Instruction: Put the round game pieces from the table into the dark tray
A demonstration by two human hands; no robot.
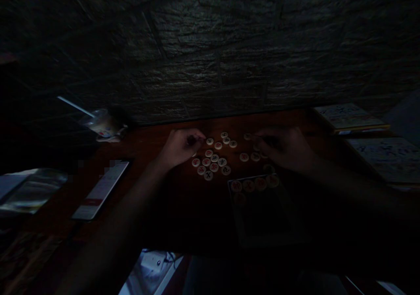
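Round Chinese chess pieces (pixel 214 167) with red or black characters lie loose on the dark wooden table (pixel 183 199). My left hand (pixel 183 146) is curled closed at the left of this group, its fingertips beside a piece (pixel 210 141) near the wall. To the right, my right hand (pixel 285 148) is bent over another few pieces, thumb and fingers drawn together close to a pale piece (pixel 247 136). Shadow hides whatever either hand may hold. In front of the right hand is an open shallow box (pixel 238 225), with several pieces lined up along its far edge.
A phone (pixel 101 192) lies at the left, with a drink cup and straw (pixel 103 122) beyond it. Two flat printed boxes (pixel 352 116) are at the right. A stone-block wall (pixel 210 59) rises behind the table. The light is very dim.
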